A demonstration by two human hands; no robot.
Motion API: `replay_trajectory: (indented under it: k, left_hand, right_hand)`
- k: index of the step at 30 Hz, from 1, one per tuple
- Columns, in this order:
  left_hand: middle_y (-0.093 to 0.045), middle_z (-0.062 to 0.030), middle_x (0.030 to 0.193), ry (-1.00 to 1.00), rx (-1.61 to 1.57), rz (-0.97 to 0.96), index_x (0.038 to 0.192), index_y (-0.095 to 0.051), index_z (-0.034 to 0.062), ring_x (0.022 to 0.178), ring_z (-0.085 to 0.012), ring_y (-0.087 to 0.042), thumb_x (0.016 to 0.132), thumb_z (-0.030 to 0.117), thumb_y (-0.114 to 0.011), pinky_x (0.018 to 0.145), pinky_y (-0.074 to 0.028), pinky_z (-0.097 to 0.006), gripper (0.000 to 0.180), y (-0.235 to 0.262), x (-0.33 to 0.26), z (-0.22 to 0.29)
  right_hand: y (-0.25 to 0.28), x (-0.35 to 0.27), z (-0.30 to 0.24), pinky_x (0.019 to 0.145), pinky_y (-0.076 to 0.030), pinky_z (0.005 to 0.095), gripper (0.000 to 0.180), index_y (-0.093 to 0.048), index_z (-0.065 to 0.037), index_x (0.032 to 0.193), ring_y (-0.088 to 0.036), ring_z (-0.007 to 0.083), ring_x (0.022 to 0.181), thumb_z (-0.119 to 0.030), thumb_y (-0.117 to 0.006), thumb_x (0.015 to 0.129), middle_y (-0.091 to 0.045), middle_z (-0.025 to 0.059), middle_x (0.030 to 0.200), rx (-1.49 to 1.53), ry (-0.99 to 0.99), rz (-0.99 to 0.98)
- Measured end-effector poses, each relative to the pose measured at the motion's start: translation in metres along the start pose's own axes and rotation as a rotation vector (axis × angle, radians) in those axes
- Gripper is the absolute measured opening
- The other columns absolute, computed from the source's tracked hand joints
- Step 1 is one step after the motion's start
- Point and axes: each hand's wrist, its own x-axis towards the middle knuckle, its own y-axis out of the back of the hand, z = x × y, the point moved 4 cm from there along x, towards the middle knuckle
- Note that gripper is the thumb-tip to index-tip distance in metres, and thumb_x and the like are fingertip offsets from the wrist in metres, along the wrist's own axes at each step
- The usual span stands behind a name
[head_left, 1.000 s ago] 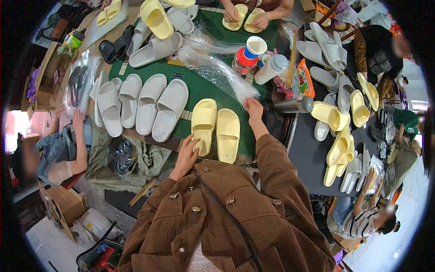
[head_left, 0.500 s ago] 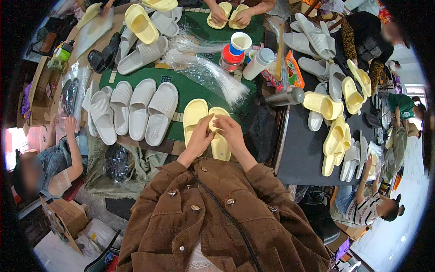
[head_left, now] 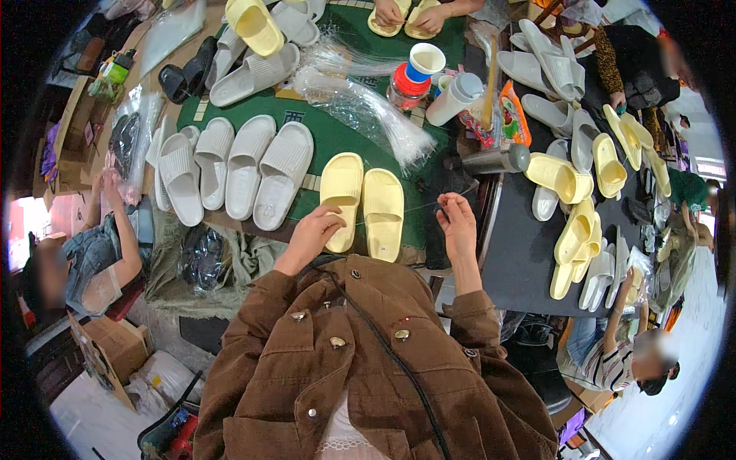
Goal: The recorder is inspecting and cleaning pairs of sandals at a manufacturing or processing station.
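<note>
A pair of pale yellow slide slippers lies side by side at the table edge before me: the left slipper (head_left: 342,188) and the right slipper (head_left: 383,201). My left hand (head_left: 313,236) is at the left slipper's lower left edge, its fingers closed; what they pinch, if anything, is hidden. Off to the right of the pair, my right hand (head_left: 458,224) is raised with its fingertips pinched. A thin clear strand (head_left: 422,205) runs from the slippers toward those fingertips.
Grey slippers (head_left: 245,162) stand in a row on the left. Beyond the pair lies a bundle of clear strands (head_left: 383,123), near a paper cup (head_left: 426,61) and a white bottle (head_left: 456,100). A metal flask (head_left: 498,159) lies right. Another person's hands (head_left: 425,19) hold yellow slippers opposite.
My hands have parted from above the slippers. The right hand has moved out to the right, the left one to the left slipper's edge. A strand now shows stretched between.
</note>
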Motion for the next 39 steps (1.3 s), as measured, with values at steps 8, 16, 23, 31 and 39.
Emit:
replay_trajectory:
  k: [8, 16, 23, 31, 39]
  left_hand:
    - [-0.05, -0.0066, 0.08, 0.079, 0.421, -0.042, 0.076, -0.062, 0.0087, 0.076, -0.0226, -0.055, 0.072, 0.01, -0.058, 0.058, -0.045, -0.036, 0.007, 0.006, -0.016, -0.011]
    - [-0.06, -0.0154, 0.078, 0.368, -0.095, 0.09, 0.082, -0.06, 0.0007, 0.071, -0.0282, -0.06, 0.08, 0.011, -0.052, 0.061, -0.047, -0.035, 0.013, -0.012, -0.032, -0.029]
    - [-0.061, -0.0179, 0.076, 0.416, -0.139, -0.059, 0.086, -0.06, -0.0013, 0.069, -0.0307, -0.06, 0.081, 0.017, -0.052, 0.061, -0.047, -0.037, 0.021, -0.048, -0.037, -0.039]
    - [-0.058, -0.018, 0.099, 0.234, 0.121, -0.064, 0.1, -0.055, 0.001, 0.094, -0.0321, -0.054, 0.08, 0.018, -0.053, 0.077, -0.044, -0.038, 0.026, -0.05, -0.019, -0.035]
    - [-0.041, -0.0234, 0.123, 0.145, 0.32, -0.065, 0.119, -0.04, -0.0057, 0.114, -0.0377, -0.039, 0.077, 0.047, -0.055, 0.096, -0.03, -0.046, 0.069, -0.085, -0.007, -0.052]
  right_hand:
    - [-0.014, -0.018, 0.011, 0.072, -0.048, 0.027, 0.008, -0.049, -0.01, 0.094, -0.058, 0.0162, 0.085, -0.016, -0.043, 0.092, -0.058, 0.0043, 0.09, 0.168, -0.137, -0.25]
    - [-0.005, -0.021, 0.054, 0.061, -0.044, 0.0226, 0.011, -0.047, -0.005, 0.097, -0.056, 0.0109, 0.071, -0.009, -0.049, 0.087, -0.056, 0.0048, 0.08, -0.229, -0.273, -0.266]
    - [-0.001, -0.026, 0.087, 0.052, -0.046, 0.0239, 0.009, -0.055, -0.003, 0.084, -0.058, 0.0105, 0.062, -0.005, -0.046, 0.083, -0.059, 0.005, 0.071, -0.775, -0.226, -0.42]
    - [-0.011, -0.013, 0.113, 0.062, -0.051, 0.0292, 0.018, -0.056, 0.003, 0.099, -0.062, 0.0189, 0.077, -0.003, -0.048, 0.084, -0.057, 0.0151, 0.097, -0.846, -0.085, -0.418]
    - [-0.035, -0.003, 0.134, 0.085, -0.042, 0.0356, 0.046, -0.036, 0.0, 0.125, -0.049, 0.0309, 0.103, -0.01, -0.052, 0.082, -0.045, 0.0194, 0.116, -1.14, 0.383, -0.705]
